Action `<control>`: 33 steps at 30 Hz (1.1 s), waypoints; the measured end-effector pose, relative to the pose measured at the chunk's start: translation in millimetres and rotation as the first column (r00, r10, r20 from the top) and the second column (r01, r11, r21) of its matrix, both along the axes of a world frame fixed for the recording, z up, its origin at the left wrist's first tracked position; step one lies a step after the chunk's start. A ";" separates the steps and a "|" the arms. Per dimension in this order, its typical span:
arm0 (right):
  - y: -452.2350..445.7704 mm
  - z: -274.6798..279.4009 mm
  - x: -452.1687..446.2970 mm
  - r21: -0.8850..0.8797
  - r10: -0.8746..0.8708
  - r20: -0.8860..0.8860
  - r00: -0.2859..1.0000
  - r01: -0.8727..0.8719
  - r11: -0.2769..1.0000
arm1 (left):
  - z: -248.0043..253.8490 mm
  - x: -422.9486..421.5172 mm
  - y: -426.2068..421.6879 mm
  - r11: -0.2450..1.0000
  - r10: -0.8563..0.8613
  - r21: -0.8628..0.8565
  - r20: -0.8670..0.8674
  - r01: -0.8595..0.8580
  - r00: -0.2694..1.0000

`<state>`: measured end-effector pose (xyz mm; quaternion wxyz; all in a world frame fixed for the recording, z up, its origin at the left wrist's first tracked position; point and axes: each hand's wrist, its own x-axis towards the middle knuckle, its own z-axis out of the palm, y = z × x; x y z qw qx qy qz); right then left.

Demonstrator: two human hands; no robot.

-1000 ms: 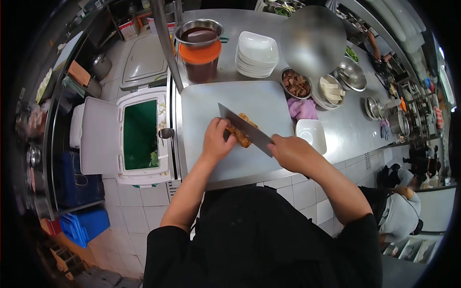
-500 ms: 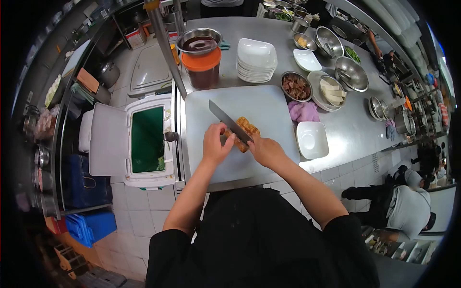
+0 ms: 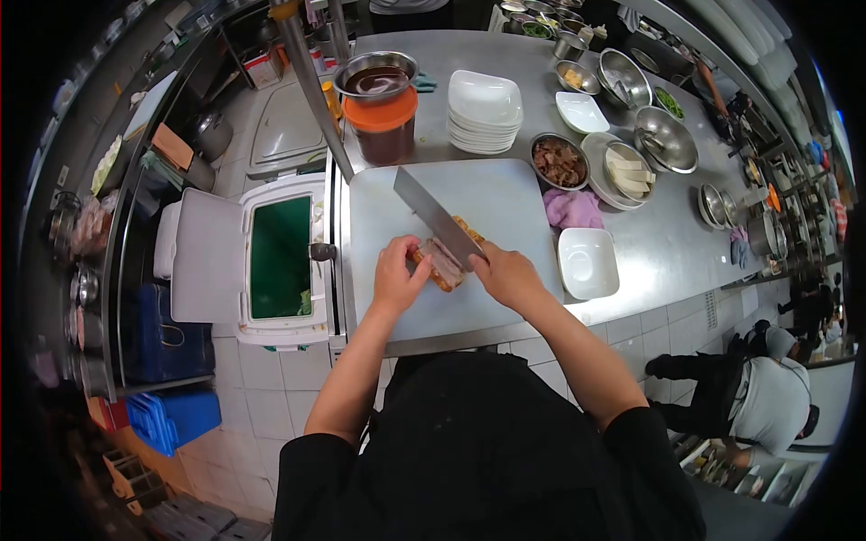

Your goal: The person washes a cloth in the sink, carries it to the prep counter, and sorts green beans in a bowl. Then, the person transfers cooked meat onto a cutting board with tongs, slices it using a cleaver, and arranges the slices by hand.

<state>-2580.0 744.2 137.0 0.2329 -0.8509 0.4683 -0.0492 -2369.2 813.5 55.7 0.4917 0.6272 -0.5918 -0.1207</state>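
A piece of browned, roasted-looking meat [image 3: 438,270] lies on the white cutting board [image 3: 388,207], its pale cut side turned up. My left hand [image 3: 397,278] grips its left end, fingers and thumb closed on it. In my right hand [image 3: 507,275] is a cleaver [image 3: 435,216], the broad blade slanting up and to the left across the board. The blade stands against the meat and partly hides a browned portion on its far side. The cleaver's handle is covered by my right fingers.
Beyond the board are a stack of white dishes [image 3: 485,101] and an orange-lidded tub [image 3: 379,117] bearing a steel bowl. On the right sit a bowl of chopped meat [image 3: 559,162], a purple cloth [image 3: 572,208] and a white dish [image 3: 586,263]. An open bin [image 3: 207,261] is left.
The cleaver's blade has tilted, showing more of its broad face. The near meat portion has rolled or tipped, so its pale cut surface now shows. Both hands stay nearly in place.
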 end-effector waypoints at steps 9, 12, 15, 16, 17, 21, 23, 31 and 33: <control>12.8 37.1 19.0 -0.235 0.052 0.211 0.976 -0.001 0.972 | -2.8 1.5 -0.4 1.000 0.016 0.025 -0.039 -0.015 0.999; 16.3 12.6 25.9 -0.300 0.067 0.262 0.963 0.016 0.954 | -0.6 0.8 -0.1 1.000 0.015 0.016 -0.047 -0.015 0.999; 15.4 -11.9 27.4 -0.209 0.030 -0.035 0.999 -0.037 0.977 | -0.4 1.2 0.1 1.000 0.001 0.018 -0.068 0.000 0.998; 12.0 -8.7 28.6 -0.189 0.046 -0.076 0.996 -0.059 0.980 | 0.0 1.6 -0.5 1.000 -0.005 0.018 -0.082 0.006 0.997; 10.7 -6.1 29.1 -0.165 0.060 -0.117 0.991 -0.079 0.983 | -0.2 2.0 0.4 1.000 -0.006 0.016 -0.081 0.007 0.997; 9.2 19.1 23.2 -0.099 0.001 -0.103 0.995 -0.011 0.995 | -2.0 4.2 -0.2 1.000 -0.012 -0.002 -0.089 0.011 0.996; 11.9 34.0 18.1 -0.085 -0.057 -0.038 0.998 0.053 0.995 | -4.3 4.0 1.4 1.000 -0.007 0.016 -0.084 0.008 0.996; 45.5 62.1 -37.8 -0.159 0.003 0.247 0.969 0.038 0.987 | -4.5 2.6 0.1 0.999 0.037 0.001 -0.116 -0.037 0.993; 52.0 57.8 -47.4 -0.136 -0.015 0.250 0.968 0.050 0.990 | -3.8 1.6 -0.5 0.999 0.039 0.000 -0.128 -0.040 0.991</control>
